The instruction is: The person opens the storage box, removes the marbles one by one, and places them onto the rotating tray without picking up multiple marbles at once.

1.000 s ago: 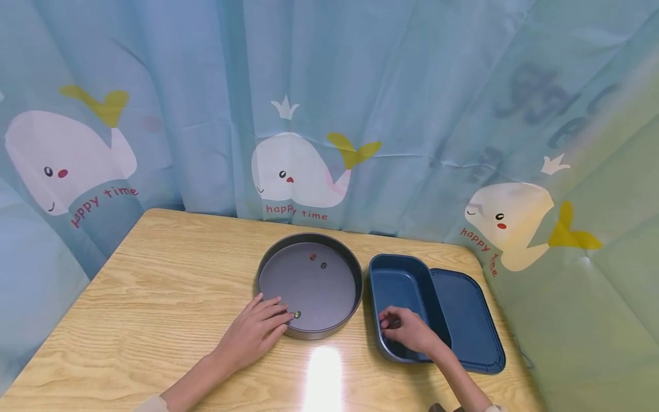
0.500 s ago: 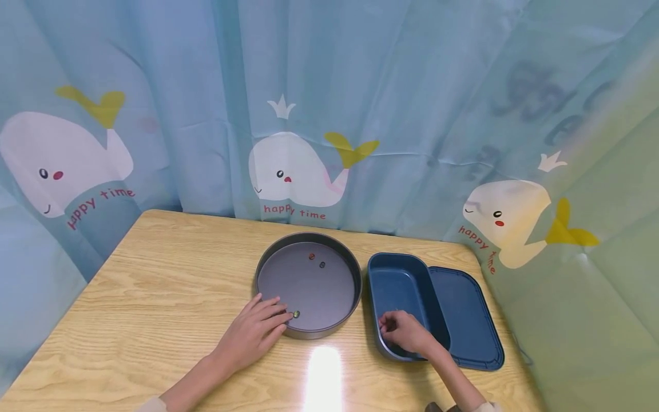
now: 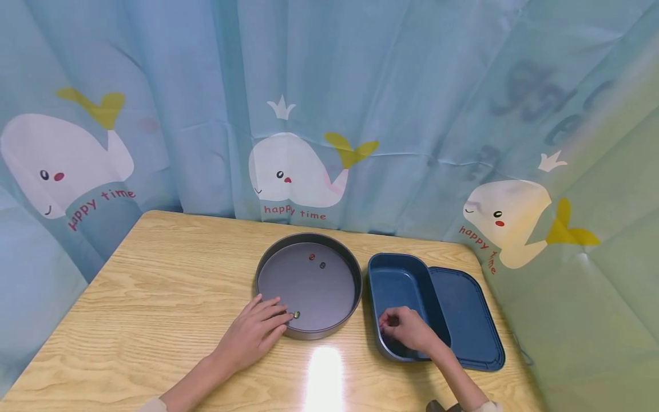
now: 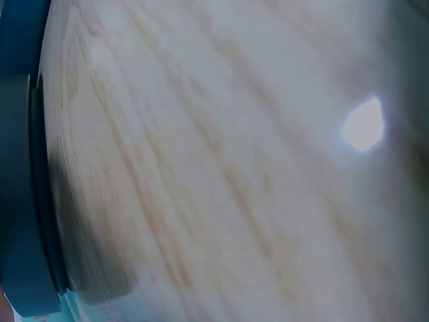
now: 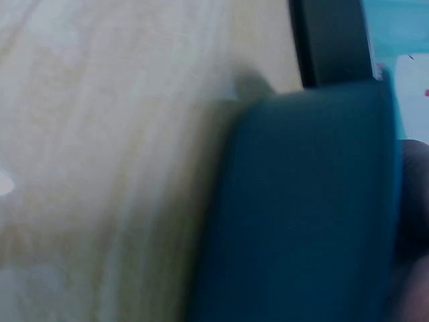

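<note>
A round dark grey pan [image 3: 329, 297] stands on the wooden table with small marble-like balls inside. A reddish ball [image 3: 312, 257] and a dark ball [image 3: 322, 265] lie near its far side, and a yellowish-green ball [image 3: 296, 315] sits near the front. My left hand [image 3: 254, 329] lies over the pan's near left rim, fingers extended, one fingertip right beside the greenish ball. Inside the blue rectangular box [image 3: 399, 283], my right hand [image 3: 409, 329] is lowered at the near left wall with fingers bent toward the thumb. I cannot tell if anything is between its fingertips.
A blue lid [image 3: 468, 320] lies flat against the box's right side. Behind the wooden table [image 3: 170, 274] hangs a blue curtain [image 3: 206, 114] with printed whales. A small dark object [image 3: 435, 406] shows at the bottom edge beside the right forearm.
The view has shifted slightly. My right fingers move a little within the box, while the left hand and the balls in the pan stay in place.
</note>
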A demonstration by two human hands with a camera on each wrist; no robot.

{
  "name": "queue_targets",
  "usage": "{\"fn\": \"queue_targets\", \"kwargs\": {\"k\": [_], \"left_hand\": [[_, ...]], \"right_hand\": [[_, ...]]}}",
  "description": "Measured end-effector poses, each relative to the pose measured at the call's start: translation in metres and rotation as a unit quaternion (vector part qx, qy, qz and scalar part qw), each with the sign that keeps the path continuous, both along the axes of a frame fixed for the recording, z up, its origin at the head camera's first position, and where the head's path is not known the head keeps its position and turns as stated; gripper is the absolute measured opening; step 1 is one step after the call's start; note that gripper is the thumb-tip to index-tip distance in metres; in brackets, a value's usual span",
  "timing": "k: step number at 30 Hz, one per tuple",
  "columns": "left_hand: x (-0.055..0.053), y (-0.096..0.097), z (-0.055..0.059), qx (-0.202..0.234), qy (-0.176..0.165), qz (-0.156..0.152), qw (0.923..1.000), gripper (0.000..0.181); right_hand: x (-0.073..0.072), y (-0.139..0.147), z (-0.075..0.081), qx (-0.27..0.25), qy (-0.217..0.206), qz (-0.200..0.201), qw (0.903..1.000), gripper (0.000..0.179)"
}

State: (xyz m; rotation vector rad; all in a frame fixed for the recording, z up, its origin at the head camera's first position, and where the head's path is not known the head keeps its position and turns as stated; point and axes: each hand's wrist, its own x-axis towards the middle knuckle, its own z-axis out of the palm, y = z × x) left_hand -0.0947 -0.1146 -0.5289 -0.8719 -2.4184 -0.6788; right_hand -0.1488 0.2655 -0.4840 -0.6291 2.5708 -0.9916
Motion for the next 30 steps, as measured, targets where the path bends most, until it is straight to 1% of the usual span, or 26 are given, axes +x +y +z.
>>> {"fn": "queue_targets", "kwargs": {"k": [2,7,9,13,18,22,25,27,30], "left_hand": [[0.0,0.0,0.0,0.0,0.002,0.0,1.0,0.029],[0.0,0.0,0.001,0.0,0.005,0.0,1.0,0.027],[0.0,0.0,0.001,0.0,0.005,0.0,1.0,0.028],[-0.001,-0.001,0.0,0.0,0.005,0.001,1.0,0.028],[0.0,-0.001,-0.002,0.001,0.001,0.002,1.0,0.027],[0.0,-0.001,-0.002,0.0,-0.005,0.003,1.0,0.026],[0.0,0.0,-0.002,-0.001,-0.007,0.002,1.0,0.025],[0.0,0.0,-0.001,-0.001,-0.006,0.002,1.0,0.025],[0.0,0.0,-0.001,0.001,-0.004,0.0,1.0,0.025]], "right_hand": [[-0.003,0.003,0.005,-0.02,-0.011,-0.008,0.9997,0.009],[-0.011,0.008,0.019,-0.07,-0.037,-0.048,0.9957,0.007],[-0.013,0.008,0.025,-0.091,-0.043,-0.061,0.993,0.008],[-0.018,0.004,0.037,-0.125,-0.047,-0.075,0.9883,0.015],[-0.023,-0.006,0.044,-0.136,-0.051,-0.081,0.9861,0.018],[-0.024,-0.017,0.046,-0.149,-0.049,-0.075,0.9848,0.018],[-0.026,-0.027,0.05,-0.152,-0.048,-0.079,0.984,0.019],[-0.029,-0.035,0.053,-0.147,-0.043,-0.083,0.9847,0.019],[-0.036,-0.045,0.054,-0.124,-0.02,-0.088,0.9881,0.018]]}}
